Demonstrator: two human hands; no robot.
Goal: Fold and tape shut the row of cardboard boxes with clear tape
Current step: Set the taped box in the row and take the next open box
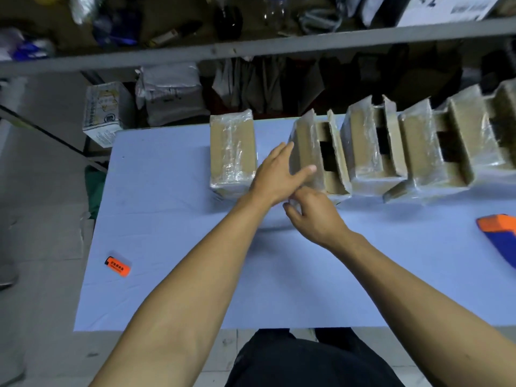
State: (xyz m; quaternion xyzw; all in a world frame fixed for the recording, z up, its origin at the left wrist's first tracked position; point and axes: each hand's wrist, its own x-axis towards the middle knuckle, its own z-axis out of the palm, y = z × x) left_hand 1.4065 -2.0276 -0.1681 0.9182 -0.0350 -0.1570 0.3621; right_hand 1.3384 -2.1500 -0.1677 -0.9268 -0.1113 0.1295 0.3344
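Left hand (pixel 276 174), fingers straight, presses the left flap of the second open brown cardboard box (pixel 321 157). Right hand (pixel 312 216) pinches its near edge; exact grasp unclear.

tape gun (pixel 499 233) cut off rt; shelf clutter (pixel 167 26) blurred

Brown boxes (pixel 363 146), pale blue table (pixel 195 275), orange lighter (pixel 117 266).
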